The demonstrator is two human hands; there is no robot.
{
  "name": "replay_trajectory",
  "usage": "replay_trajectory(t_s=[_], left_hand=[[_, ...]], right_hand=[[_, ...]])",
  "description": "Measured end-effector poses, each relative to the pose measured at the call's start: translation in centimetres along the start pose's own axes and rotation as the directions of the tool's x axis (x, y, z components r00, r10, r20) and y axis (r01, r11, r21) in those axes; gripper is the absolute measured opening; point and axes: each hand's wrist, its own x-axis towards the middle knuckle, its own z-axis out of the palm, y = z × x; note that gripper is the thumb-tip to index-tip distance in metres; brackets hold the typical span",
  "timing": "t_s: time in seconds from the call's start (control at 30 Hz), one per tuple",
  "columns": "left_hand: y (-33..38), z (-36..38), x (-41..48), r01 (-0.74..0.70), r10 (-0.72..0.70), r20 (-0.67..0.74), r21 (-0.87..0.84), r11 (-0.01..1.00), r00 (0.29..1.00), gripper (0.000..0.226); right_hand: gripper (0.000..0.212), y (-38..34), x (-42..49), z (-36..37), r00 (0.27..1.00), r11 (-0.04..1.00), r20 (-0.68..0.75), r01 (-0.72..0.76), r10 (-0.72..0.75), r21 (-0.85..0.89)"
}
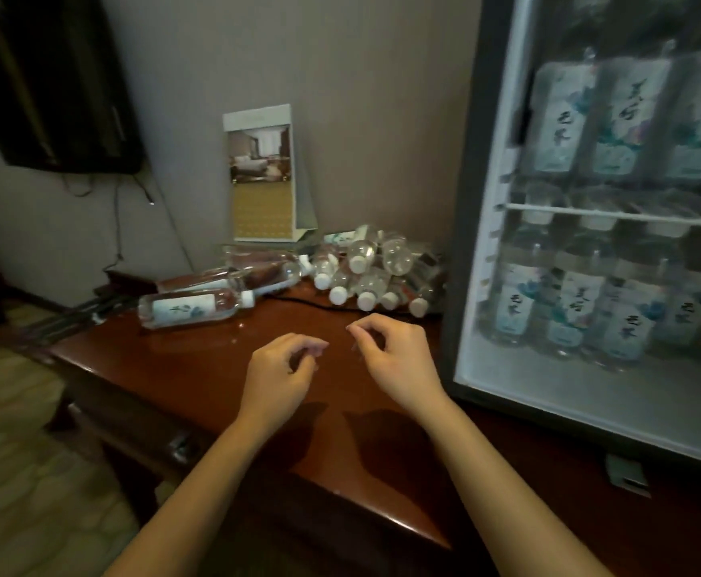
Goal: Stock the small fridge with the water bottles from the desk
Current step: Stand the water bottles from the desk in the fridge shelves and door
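Observation:
A heap of clear water bottles with white caps lies on the dark wooden desk near the wall. Two more bottles lie on their sides to the left, the nearer one showing its label. The small fridge stands on the desk at the right, with rows of labelled bottles upright on two shelves. My left hand and my right hand hover over the desk in front of the heap. Their fingers hang loosely curled and hold nothing.
A standing brochure card leans by the wall behind the bottles. A black cable runs across the desk under the heap. A dark TV hangs on the wall at the upper left. The desk's front edge drops to carpet at the left.

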Motion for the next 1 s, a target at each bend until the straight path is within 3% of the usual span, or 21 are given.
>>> replay_trajectory(t_s=[0.2, 0.4, 0.53, 0.67, 0.8, 1.0], left_hand=[[-4.1, -3.2, 0.5, 0.115, -0.113, -0.040, 0.056, 0.992, 0.993, 0.031], [-8.2, -4.7, 1.5, 0.157, -0.171, 0.038, 0.238, 0.958, 0.985, 0.027], [-11.6, -6.3, 4.2, 0.215, -0.289, 0.076, 0.498, 0.840, 0.954, 0.048], [-14.9, -7.4, 8.4, 0.298, -0.405, 0.034, 0.622, 0.724, 0.914, 0.067], [-17.7, -8.3, 11.1, 0.240, -0.450, 0.075, 0.763, 0.600, 0.890, 0.071], [-18.8, -8.6, 12.4, 0.182, -0.442, 0.084, 0.831, 0.526, 0.893, 0.077]], right_hand=[[0.016, -1.2, 3.7, 7.9, 0.988, 0.994, 0.120, -0.104, 0.101, 0.023], [0.018, 0.0, 4.8, 12.1, 0.969, 0.985, 0.175, -0.169, 0.173, -0.039], [0.016, 1.2, 5.1, 11.5, 0.974, 0.978, 0.087, -0.207, 0.208, -0.019], [0.015, 1.4, 5.4, 10.8, 0.967, 0.967, 0.018, -0.255, 0.255, 0.020], [0.016, 1.7, 5.5, 10.7, 0.960, 0.959, 0.014, -0.281, 0.281, 0.025], [0.015, 1.7, 5.5, 10.8, 0.955, 0.955, 0.017, -0.297, 0.296, 0.015]])
